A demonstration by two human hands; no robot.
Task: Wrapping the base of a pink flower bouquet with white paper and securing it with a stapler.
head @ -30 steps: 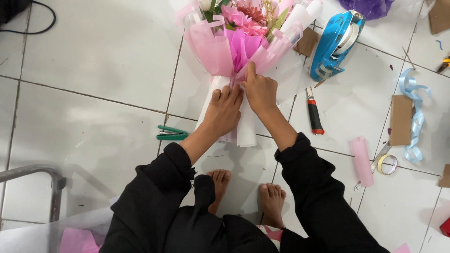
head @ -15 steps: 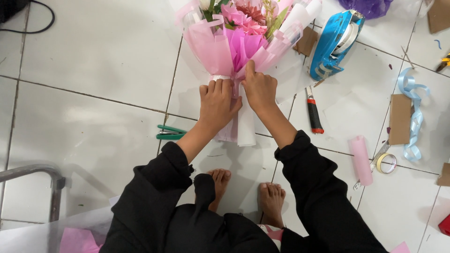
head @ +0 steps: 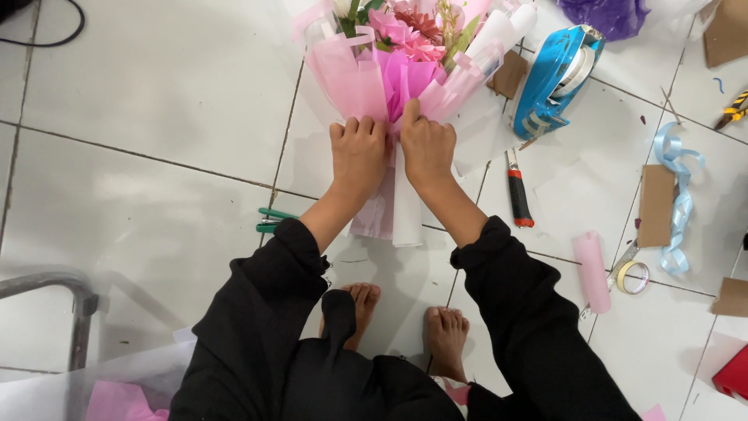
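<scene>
A flower bouquet (head: 405,58) wrapped in pink and white paper lies on the white tiled floor (head: 156,101), blooms pointing away from me. My left hand (head: 358,152) presses flat on the left side of the wrap at its waist. My right hand (head: 427,148) grips the right side of the wrap beside it, thumb up against the pink paper. The white paper stem end (head: 405,214) sticks out below both hands toward my bare feet (head: 405,320).
A blue tape dispenser (head: 555,78) lies to the upper right. A red-handled cutter (head: 518,195), a pink roll (head: 592,269), a tape ring (head: 633,277), light blue ribbon (head: 679,195) and cardboard pieces (head: 657,204) lie right. Green scissors (head: 273,221) lie left. A metal frame (head: 47,288) stands lower left.
Both hands have slid up the wrap from the white stem end to the bouquet's waist, closer to the pink paper. The bouquet has stayed in place.
</scene>
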